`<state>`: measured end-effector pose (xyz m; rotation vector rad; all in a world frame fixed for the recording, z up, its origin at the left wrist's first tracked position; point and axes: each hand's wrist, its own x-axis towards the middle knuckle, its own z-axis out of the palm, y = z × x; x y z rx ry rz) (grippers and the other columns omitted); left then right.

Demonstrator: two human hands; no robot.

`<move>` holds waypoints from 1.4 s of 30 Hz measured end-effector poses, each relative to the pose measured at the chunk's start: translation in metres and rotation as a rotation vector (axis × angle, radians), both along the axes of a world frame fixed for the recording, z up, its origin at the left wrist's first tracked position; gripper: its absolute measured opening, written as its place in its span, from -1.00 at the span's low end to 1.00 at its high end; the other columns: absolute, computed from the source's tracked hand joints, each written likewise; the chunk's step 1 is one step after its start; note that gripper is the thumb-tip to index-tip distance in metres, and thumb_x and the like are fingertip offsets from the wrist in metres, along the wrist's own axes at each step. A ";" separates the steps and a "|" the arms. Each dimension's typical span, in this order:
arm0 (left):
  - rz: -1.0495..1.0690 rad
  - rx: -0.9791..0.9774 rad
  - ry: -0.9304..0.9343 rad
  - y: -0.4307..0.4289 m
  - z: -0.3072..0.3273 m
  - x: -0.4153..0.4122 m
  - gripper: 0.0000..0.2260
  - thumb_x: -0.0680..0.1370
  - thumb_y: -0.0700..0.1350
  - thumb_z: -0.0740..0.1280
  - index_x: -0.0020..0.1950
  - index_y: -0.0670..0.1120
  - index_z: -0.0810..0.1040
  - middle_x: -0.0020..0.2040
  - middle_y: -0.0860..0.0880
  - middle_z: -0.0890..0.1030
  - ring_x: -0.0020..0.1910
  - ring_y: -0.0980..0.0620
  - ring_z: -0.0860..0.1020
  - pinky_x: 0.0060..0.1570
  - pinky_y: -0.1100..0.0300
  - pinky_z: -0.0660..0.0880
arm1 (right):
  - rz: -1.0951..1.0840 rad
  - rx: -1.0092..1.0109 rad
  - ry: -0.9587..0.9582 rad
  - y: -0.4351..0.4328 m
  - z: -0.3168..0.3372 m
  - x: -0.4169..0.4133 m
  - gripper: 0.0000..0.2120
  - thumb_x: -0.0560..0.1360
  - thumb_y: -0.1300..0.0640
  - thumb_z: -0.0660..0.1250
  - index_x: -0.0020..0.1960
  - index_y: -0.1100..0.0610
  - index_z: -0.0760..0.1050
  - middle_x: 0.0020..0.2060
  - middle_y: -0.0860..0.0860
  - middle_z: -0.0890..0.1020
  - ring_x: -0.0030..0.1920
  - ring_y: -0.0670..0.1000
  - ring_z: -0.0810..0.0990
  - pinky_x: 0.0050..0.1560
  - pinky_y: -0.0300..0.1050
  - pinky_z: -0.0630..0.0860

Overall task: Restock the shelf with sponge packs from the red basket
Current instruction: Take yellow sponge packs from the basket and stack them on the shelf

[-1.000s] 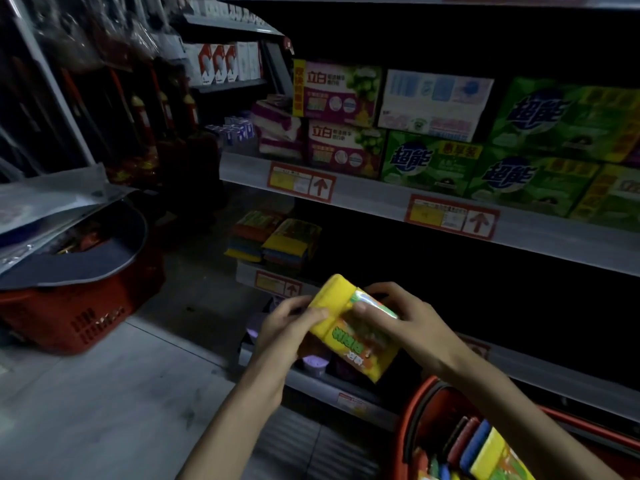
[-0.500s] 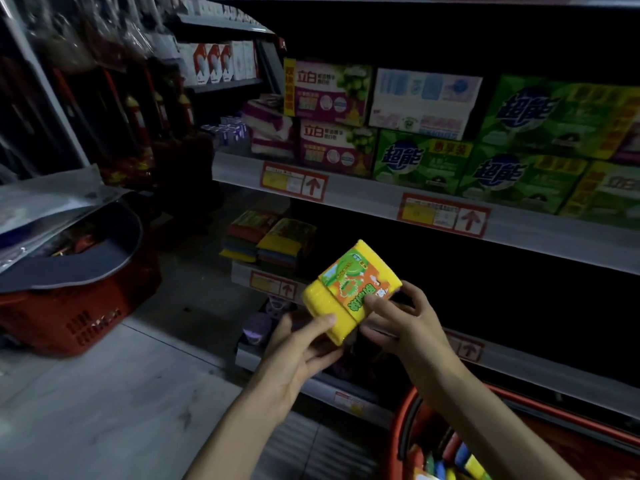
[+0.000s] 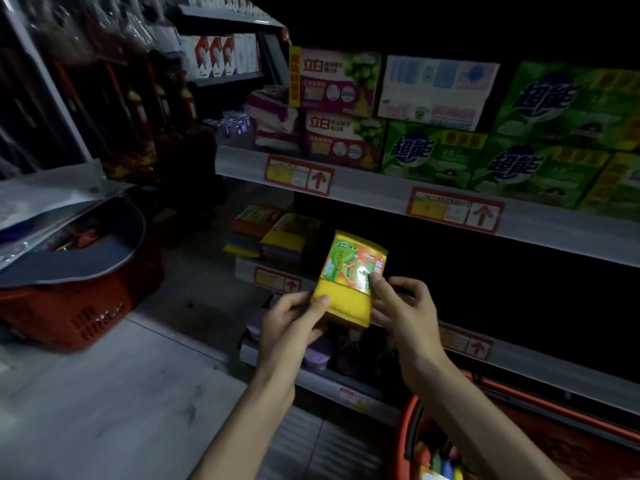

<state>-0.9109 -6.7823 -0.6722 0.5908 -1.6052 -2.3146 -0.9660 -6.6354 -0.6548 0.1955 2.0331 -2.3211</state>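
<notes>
Yellow sponge pack (image 3: 349, 285), green-orange label; red basket (image 3: 410, 424).

Before the shelf (image 3: 540, 367), the sponge pack (image 3: 348, 301) — basket (image 3: 408, 422) below, right.

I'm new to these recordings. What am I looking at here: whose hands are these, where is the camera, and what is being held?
No machine here. One camera on a person's head looks forward and down, so both arms are that person's own. The left hand and right hand together hold a yellow sponge pack with a green and orange label before a shop shelf where stacked packs already lie. A red basket holding more packs sits at lower right; a second red basket stands on the floor at left. Boxes fill the shelf above.
</notes>
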 end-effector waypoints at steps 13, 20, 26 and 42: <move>0.110 -0.074 0.034 -0.008 -0.014 -0.036 -0.84 0.54 -0.18 0.49 0.10 -0.06 0.61 0.03 -0.08 0.73 0.00 0.07 0.71 -0.05 0.23 0.63 | 0.018 0.261 0.031 -0.031 -0.024 0.013 -0.57 0.40 -0.04 0.30 0.25 0.00 0.63 -0.03 0.04 0.75 0.02 0.03 0.70 0.21 0.11 0.61; 0.145 -0.134 0.146 -0.008 -0.011 -0.059 -0.84 0.54 -0.21 0.49 0.05 -0.06 0.57 0.00 -0.06 0.71 0.01 0.10 0.69 -0.05 0.27 0.60 | 0.077 0.165 -0.009 -0.043 -0.016 0.006 -0.67 0.41 0.12 0.34 0.18 0.11 0.53 -0.16 -0.05 0.52 -0.10 0.02 0.52 0.07 -0.07 0.47; 0.187 -0.122 0.159 -0.007 -0.013 -0.078 -0.82 0.54 -0.15 0.50 0.03 0.04 0.56 0.11 -0.11 0.68 0.15 0.01 0.67 0.09 0.18 0.63 | 0.081 0.113 0.021 -0.053 -0.010 -0.003 -0.68 0.44 0.18 0.35 0.15 -0.08 0.57 -0.06 0.03 0.66 -0.06 0.00 0.63 0.23 0.12 0.58; 0.123 -0.625 -0.042 -0.025 -0.023 -0.086 -0.67 0.65 -0.12 0.33 0.43 -0.04 0.52 0.33 0.01 0.51 0.19 0.04 0.52 -0.01 0.21 0.43 | 0.029 0.193 0.034 -0.059 -0.016 -0.024 -0.31 0.36 0.03 0.36 0.50 0.04 0.42 0.25 0.15 0.64 0.14 0.22 0.60 0.19 0.23 0.54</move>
